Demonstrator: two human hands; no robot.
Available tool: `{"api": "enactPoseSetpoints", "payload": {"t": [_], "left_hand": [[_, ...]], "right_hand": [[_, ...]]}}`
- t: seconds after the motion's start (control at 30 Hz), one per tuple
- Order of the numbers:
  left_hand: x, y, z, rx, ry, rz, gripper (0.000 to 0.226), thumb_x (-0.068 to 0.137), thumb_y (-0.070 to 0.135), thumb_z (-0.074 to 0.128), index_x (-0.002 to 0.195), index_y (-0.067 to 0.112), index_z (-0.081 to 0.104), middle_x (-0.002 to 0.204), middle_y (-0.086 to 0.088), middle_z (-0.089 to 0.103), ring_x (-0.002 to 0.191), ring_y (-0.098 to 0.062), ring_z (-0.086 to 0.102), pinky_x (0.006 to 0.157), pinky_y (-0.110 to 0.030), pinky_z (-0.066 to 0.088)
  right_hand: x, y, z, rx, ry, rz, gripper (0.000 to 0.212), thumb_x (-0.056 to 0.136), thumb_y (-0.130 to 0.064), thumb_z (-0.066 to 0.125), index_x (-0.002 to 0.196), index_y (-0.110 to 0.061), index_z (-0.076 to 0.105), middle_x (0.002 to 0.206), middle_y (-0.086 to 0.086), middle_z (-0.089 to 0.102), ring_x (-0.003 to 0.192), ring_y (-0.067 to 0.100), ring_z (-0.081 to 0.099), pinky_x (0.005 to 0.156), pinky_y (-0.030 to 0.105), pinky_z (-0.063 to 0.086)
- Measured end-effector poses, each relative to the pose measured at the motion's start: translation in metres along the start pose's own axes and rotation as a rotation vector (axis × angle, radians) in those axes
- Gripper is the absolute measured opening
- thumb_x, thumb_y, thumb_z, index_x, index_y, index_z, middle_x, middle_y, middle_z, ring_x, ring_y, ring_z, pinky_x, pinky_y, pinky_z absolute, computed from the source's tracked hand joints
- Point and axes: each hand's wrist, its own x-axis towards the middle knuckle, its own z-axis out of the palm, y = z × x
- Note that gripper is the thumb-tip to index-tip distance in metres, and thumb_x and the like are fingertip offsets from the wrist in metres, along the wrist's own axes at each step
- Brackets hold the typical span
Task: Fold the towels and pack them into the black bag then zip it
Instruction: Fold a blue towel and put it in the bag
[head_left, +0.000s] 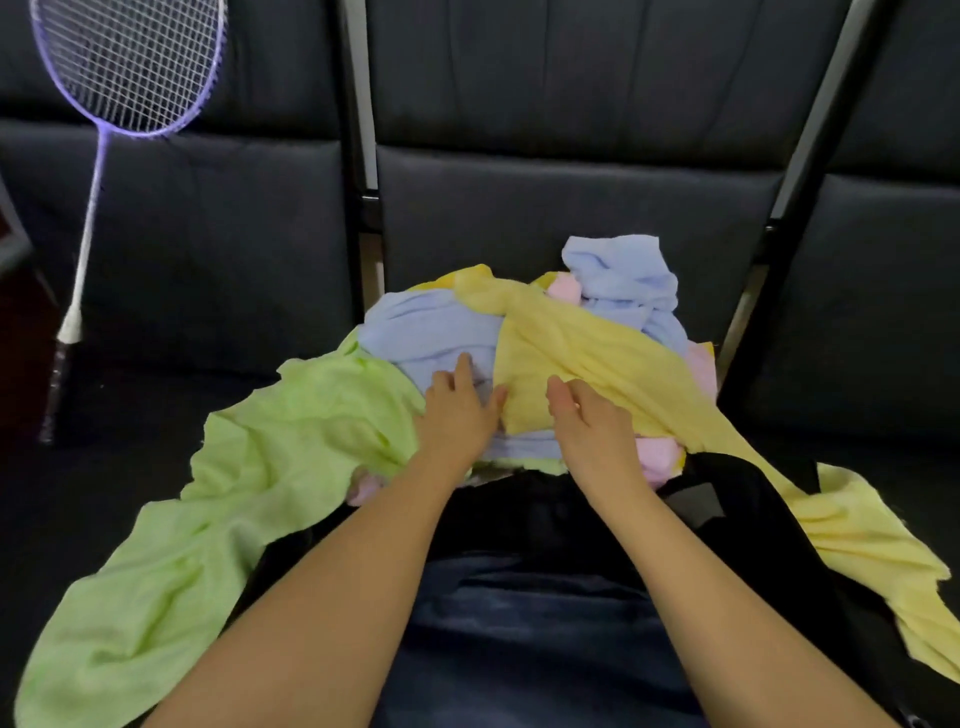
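Step in hand looks like the very start – picking 1 towel out of the heap, nothing folded yet as far as the view shows. Left hand (460, 410) lies on the blue towel (431, 338) with fingers fairly straight and spread, touching the cloth, not pinching it. Right hand (587, 421) sits at the near edge of the yellow towel (587, 343); fingers seem loosely extended over the fabric, but whether the thumb pinches the hem cannot be told.

Heap sits on a dark padded seat (571, 208), straight ahead. Green towel (234, 493) trails off the heap to the left. The yellow one drapes right, across the black bag (753, 519), which lies at the near right, partly under the cloth – its opening and zip are not visible. A 2nd light-blue piece (623, 275) is bunched at the back; pink bits (662, 457) peek out underneath.

Next move, by my read: get a firm hold on 1 towel's edge, lift it clear, find the corners.

Materials: thin soft cloth, crumpled, limp, frayed-looking edges; will sag and tangle. Seat is smooth and leather-like. A purple badminton racket (127, 65) leans at far left.
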Motion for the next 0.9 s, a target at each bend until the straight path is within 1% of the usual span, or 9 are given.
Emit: {"api": "enactPoseSetpoints", "payload": {"t": [0.1, 0.23, 0.33, 0.47, 0.63, 0.7, 0.8, 0.87, 0.9], "left_hand": [[0.01, -0.018, 0.008, 0.093, 0.066, -0.009, 0.042, 0.094, 0.048, 0.047, 0.122, 0.018, 0.053, 0.116, -0.011, 0.058, 0.11, -0.032, 0.053, 0.088, -0.043, 0.045], [0.017, -0.032, -0.002, 0.086, 0.099, 0.043, 0.024, 0.093, 0.036, 0.054, 0.088, 0.016, 0.067, 0.096, -0.012, 0.063, 0.094, -0.033, 0.06, 0.078, -0.039, 0.045], [0.014, -0.039, -0.004, -0.045, 0.131, 0.058, 0.023, 0.088, 0.037, 0.063, 0.092, 0.014, 0.061, 0.097, -0.009, 0.053, 0.09, -0.034, 0.058, 0.077, -0.039, 0.047], [0.013, -0.04, 0.002, -0.072, 0.126, 0.033, 0.051, 0.085, 0.046, 0.065, 0.126, 0.019, 0.053, 0.113, -0.015, 0.051, 0.095, -0.033, 0.056, 0.082, -0.041, 0.048], [0.024, -0.035, -0.003, -0.007, 0.148, 0.034, 0.02, 0.085, 0.024, 0.065, 0.102, 0.015, 0.07, 0.11, -0.015, 0.054, 0.097, -0.035, 0.057, 0.08, -0.039, 0.046], [0.021, -0.03, -0.021, -0.068, 0.186, 0.041, 0.007, 0.085, 0.021, 0.063, 0.087, 0.016, 0.067, 0.102, -0.01, 0.054, 0.094, -0.031, 0.056, 0.076, -0.035, 0.043], [-0.018, -0.007, -0.059, -0.43, 0.195, 0.103, 0.031, 0.092, 0.013, 0.055, 0.066, 0.022, 0.04, 0.069, 0.003, 0.045, 0.062, -0.01, 0.047, 0.061, -0.027, 0.032], [-0.07, 0.01, -0.078, -0.62, 0.088, 0.175, 0.039, 0.094, 0.004, 0.051, 0.063, 0.021, 0.033, 0.06, 0.007, 0.035, 0.052, -0.001, 0.035, 0.054, -0.02, 0.028], [-0.099, 0.013, -0.083, -0.673, 0.005, 0.202, 0.041, 0.094, 0.001, 0.049, 0.062, 0.02, 0.032, 0.058, 0.009, 0.033, 0.05, 0.0, 0.032, 0.051, -0.017, 0.027]], "right_hand": [[0.009, 0.006, 0.02, -0.024, -0.078, -0.013, 0.038, 0.102, -0.03, 0.043, 0.07, -0.009, 0.05, 0.063, 0.004, 0.051, 0.067, 0.022, 0.047, 0.064, 0.034, 0.028], [0.013, 0.009, 0.035, -0.089, -0.106, 0.002, 0.035, 0.102, -0.034, 0.041, 0.08, -0.01, 0.05, 0.076, 0.009, 0.055, 0.077, 0.027, 0.048, 0.066, 0.034, 0.026], [0.011, 0.003, 0.038, -0.113, -0.12, 0.012, 0.035, 0.103, -0.038, 0.038, 0.082, -0.011, 0.049, 0.086, 0.016, 0.061, 0.081, 0.029, 0.05, 0.068, 0.036, 0.03], [0.004, 0.0, 0.041, -0.111, -0.136, 0.033, 0.037, 0.103, -0.039, 0.038, 0.079, -0.012, 0.047, 0.085, 0.017, 0.061, 0.085, 0.03, 0.052, 0.072, 0.037, 0.034], [0.001, -0.001, 0.042, -0.112, -0.14, 0.076, 0.045, 0.103, -0.035, 0.039, 0.062, -0.018, 0.033, 0.064, 0.001, 0.044, 0.077, 0.025, 0.045, 0.066, 0.034, 0.025], [-0.005, -0.005, 0.041, -0.097, -0.094, 0.085, 0.049, 0.103, -0.034, 0.039, 0.059, -0.013, 0.039, 0.062, 0.001, 0.048, 0.076, 0.025, 0.049, 0.066, 0.033, 0.028], [-0.015, -0.021, 0.04, 0.06, 0.054, 0.199, 0.061, 0.102, -0.045, 0.036, 0.074, 0.0, 0.066, 0.084, 0.015, 0.069, 0.084, 0.026, 0.059, 0.077, 0.031, 0.041], [-0.019, -0.034, 0.044, 0.299, 0.043, 0.373, 0.059, 0.099, -0.053, 0.036, 0.093, -0.004, 0.069, 0.106, 0.019, 0.068, 0.1, 0.034, 0.063, 0.091, 0.037, 0.048], [-0.025, -0.042, 0.045, 0.461, 0.038, 0.404, 0.056, 0.098, -0.053, 0.04, 0.111, -0.005, 0.065, 0.119, 0.017, 0.064, 0.111, 0.035, 0.06, 0.098, 0.039, 0.047]]}}
